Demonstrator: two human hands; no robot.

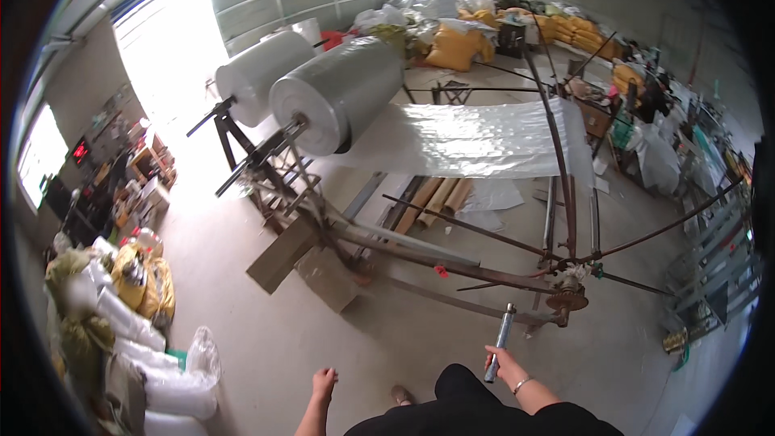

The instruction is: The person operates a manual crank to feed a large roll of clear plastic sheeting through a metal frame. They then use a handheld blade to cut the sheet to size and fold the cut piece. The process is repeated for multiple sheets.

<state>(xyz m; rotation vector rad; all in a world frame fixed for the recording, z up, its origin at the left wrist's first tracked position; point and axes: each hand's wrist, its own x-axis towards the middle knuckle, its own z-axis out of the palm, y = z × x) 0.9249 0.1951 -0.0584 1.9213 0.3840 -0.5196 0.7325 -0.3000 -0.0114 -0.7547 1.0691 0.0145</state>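
My right hand [506, 366] is wrapped round a short silver metal tube [502, 337], which points up and away from me. The tube's far end is just short of the rusty frame and its toothed wheel [567, 300]. My left hand [324, 383] hangs lower left with its fingers curled in, and nothing shows in it. A sheet of clear plastic film [476, 139] runs from a big roll [335, 101] across to the arms of a rusty spoked reel [557, 145].
A second film roll [262, 73] sits behind the first. Cardboard tubes [440, 202] lie on the floor under the film. A cardboard box [327, 278] stands against the frame. Wrapped bundles [173, 383] line the left side, and yellow sacks [452, 47] are piled at the back.
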